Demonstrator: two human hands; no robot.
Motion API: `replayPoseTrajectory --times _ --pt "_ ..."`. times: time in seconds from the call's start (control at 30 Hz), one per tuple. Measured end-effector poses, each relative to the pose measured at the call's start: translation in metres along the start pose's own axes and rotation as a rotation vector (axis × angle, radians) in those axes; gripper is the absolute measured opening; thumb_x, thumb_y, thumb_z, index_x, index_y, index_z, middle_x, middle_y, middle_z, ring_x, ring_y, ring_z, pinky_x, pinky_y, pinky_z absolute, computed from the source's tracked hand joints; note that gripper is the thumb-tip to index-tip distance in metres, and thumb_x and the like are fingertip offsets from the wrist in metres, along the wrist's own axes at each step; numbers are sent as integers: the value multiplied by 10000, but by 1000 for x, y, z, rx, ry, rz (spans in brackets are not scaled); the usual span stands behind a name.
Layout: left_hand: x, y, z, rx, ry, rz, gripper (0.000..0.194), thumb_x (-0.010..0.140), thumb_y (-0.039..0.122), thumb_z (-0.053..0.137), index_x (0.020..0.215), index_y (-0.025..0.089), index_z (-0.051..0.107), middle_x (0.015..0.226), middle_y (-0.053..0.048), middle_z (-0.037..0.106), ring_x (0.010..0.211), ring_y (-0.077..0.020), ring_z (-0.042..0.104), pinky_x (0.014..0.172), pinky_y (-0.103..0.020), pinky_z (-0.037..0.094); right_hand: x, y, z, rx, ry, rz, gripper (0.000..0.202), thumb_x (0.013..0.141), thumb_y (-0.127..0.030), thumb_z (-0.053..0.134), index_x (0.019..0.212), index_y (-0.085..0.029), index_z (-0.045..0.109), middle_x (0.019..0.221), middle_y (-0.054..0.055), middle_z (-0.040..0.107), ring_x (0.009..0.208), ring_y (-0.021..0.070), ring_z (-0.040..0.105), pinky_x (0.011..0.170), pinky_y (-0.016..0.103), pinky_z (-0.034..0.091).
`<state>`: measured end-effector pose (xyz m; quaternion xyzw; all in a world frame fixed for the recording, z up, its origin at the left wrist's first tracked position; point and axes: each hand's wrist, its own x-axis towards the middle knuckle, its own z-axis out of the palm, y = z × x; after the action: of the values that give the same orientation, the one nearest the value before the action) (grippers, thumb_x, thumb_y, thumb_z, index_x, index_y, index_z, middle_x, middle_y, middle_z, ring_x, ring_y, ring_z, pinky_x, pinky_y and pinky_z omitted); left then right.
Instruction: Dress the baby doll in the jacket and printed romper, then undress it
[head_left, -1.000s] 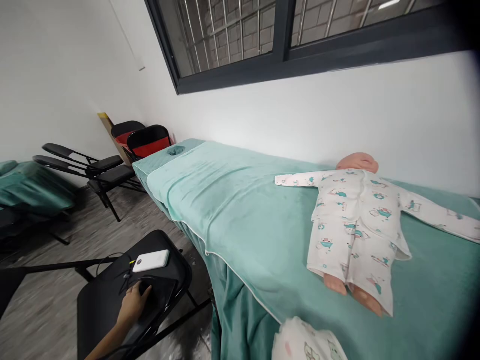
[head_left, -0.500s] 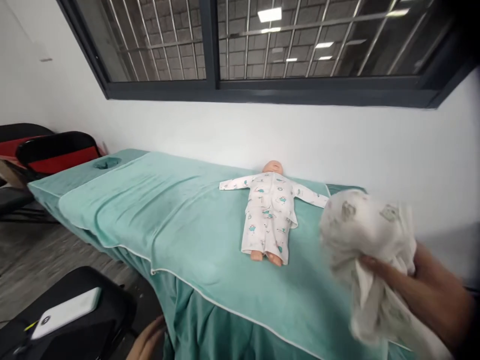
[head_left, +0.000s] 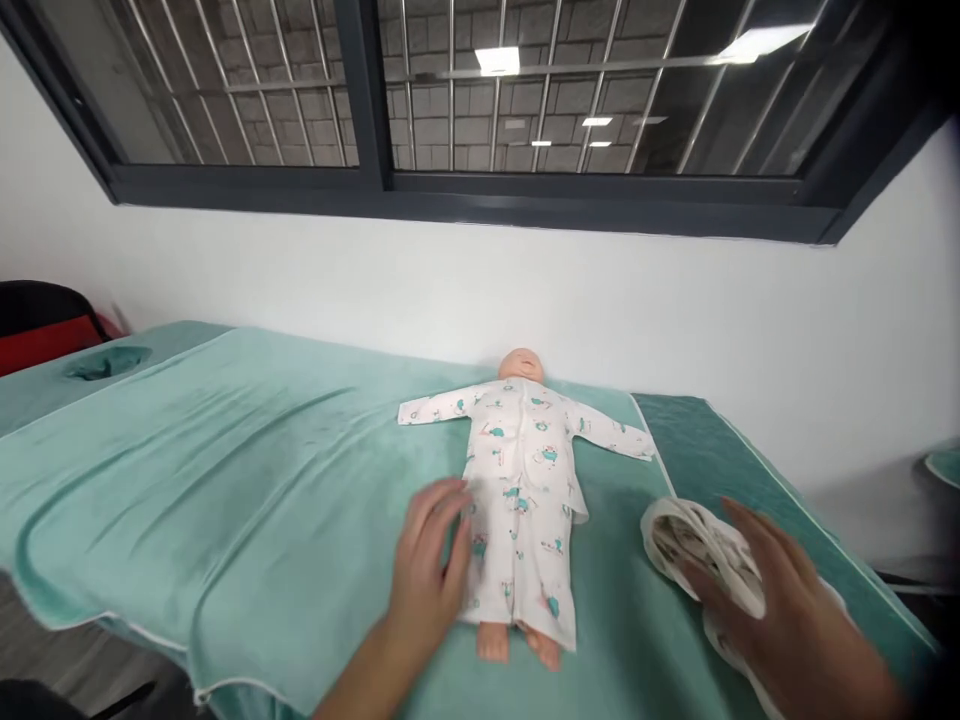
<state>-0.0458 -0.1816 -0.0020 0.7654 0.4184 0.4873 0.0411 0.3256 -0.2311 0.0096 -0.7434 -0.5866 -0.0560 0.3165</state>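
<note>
A baby doll (head_left: 521, 364) lies on its back on the green-covered bed, arms spread out, head towards the wall. It wears a white printed top (head_left: 525, 425) and matching trousers (head_left: 517, 550); its bare feet show below. My left hand (head_left: 431, 560) is over the doll's trouser leg, fingers apart and holding nothing; whether it touches the fabric I cannot tell. To the doll's right, my right hand (head_left: 799, 610) has its thumb and fingers around a crumpled whitish cloth (head_left: 697, 525), low at the bed surface. Part of the cloth is hidden behind that hand.
A green sheet (head_left: 247, 450) with a white edge covers the bed, which has a face hole (head_left: 109, 362) at its left end. A white wall (head_left: 330, 285) and a barred window (head_left: 465, 110) stand behind. A black and red chair (head_left: 45, 325) is at far left.
My right hand has lowered the cloth from the air to the bed. My left hand has risen from beside the bed to the doll's legs. The view has shifted right and closer.
</note>
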Motion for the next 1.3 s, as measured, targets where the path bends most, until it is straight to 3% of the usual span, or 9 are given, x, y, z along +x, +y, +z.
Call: replayPoseTrajectory --times 0.07,0.17,0.23,0.3,0.37,0.5,0.67,1.07,1.3 --pt "67 -11 33 -30 16 -25 346 949 170 479 1274 269 543 1302 -98 583 1250 -229 537 1041 -448 491 20 -35 13 172 -59 -7 649 845 -575 550 1410 -278 435 1422 137 501 1267 385 517 1025 573 433" --pt "154 -32 85 -79 -65 -61 330 965 205 457 1281 211 551 1285 -99 606 1242 -230 535 1071 -444 455 75 -93 52 481 -160 -47 506 902 -500 528 1367 -304 475 1447 69 493 1322 290 482 1070 476 433" --pt "196 -46 114 -59 -171 -58 316 956 214 468 1242 162 592 1280 -113 623 1237 -257 535 1084 -461 431 120 -124 84 622 -140 -26 443 915 -453 532 1326 -289 517 1415 56 528 1306 255 495 1082 449 426" --pt "220 -58 135 -66 -263 -99 315 950 229 474 1223 163 617 1271 -102 640 1222 -262 548 1066 -449 441 160 -144 112 691 6 7 371 911 -413 536 1249 -263 566 1349 61 579 1272 246 516 1080 454 420" --pt "227 -66 148 -98 -308 -119 305 955 234 456 1192 198 646 1275 -67 648 1218 -239 557 1062 -415 444 186 -152 133 731 76 22 327 906 -367 526 1206 -250 586 1295 65 610 1229 243 541 1063 460 422" --pt "216 -72 157 -170 -300 -132 330 983 265 408 1217 221 638 1332 -30 622 1271 -188 526 1113 -356 399 191 -144 155 774 -107 14 309 860 -336 571 1153 -247 617 1232 58 642 1161 247 574 1030 452 432" --pt "212 -73 157 -204 -298 -169 316 981 286 431 1207 226 644 1321 -24 627 1269 -181 528 1118 -347 389 183 -131 155 919 -196 46 271 869 -342 567 1124 -267 618 1204 25 648 1135 212 587 986 378 463" --pt "215 -76 160 -241 -285 -165 329 980 261 419 1199 246 664 1290 -26 633 1230 -189 545 1109 -360 396 186 -137 163 717 -98 -93 249 918 -267 462 1084 -259 648 1246 43 603 1203 221 534 1057 417 410" --pt "216 -74 161 -225 -296 -173 349 983 247 399 1219 252 656 1306 -24 621 1246 -189 534 1104 -362 400 188 -133 166 531 -150 -213 308 967 -321 391 1179 -254 605 1348 74 559 1287 260 468 1097 495 362"
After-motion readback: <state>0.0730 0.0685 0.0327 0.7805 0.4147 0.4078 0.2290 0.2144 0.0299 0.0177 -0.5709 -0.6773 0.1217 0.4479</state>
